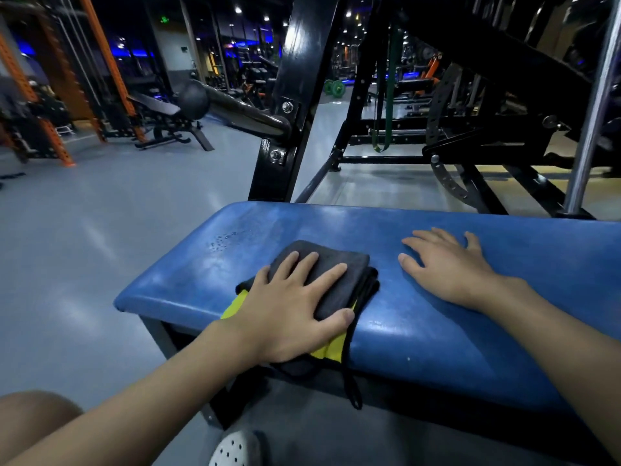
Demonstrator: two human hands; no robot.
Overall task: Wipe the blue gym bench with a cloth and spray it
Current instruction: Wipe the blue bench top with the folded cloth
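The blue gym bench (437, 327) runs across the lower right, its pad worn and shiny. A folded dark grey cloth with a yellow underside (339, 274) lies near the bench's left end. My left hand (295, 311) presses flat on the cloth, fingers spread, thumb at its near edge. My right hand (447, 264) rests palm down on the bare pad to the right of the cloth, holding nothing. Small spray droplets (228, 238) bead on the pad beyond the cloth. No spray bottle is in view.
A black machine upright (285, 122) with a padded roller bar (235, 107) stands just behind the bench. A chrome post (591, 105) rises at the right. Grey floor (84, 230) spreads to the left, with orange racks (57, 95) further back. My knee and white shoe (235, 449) are below.
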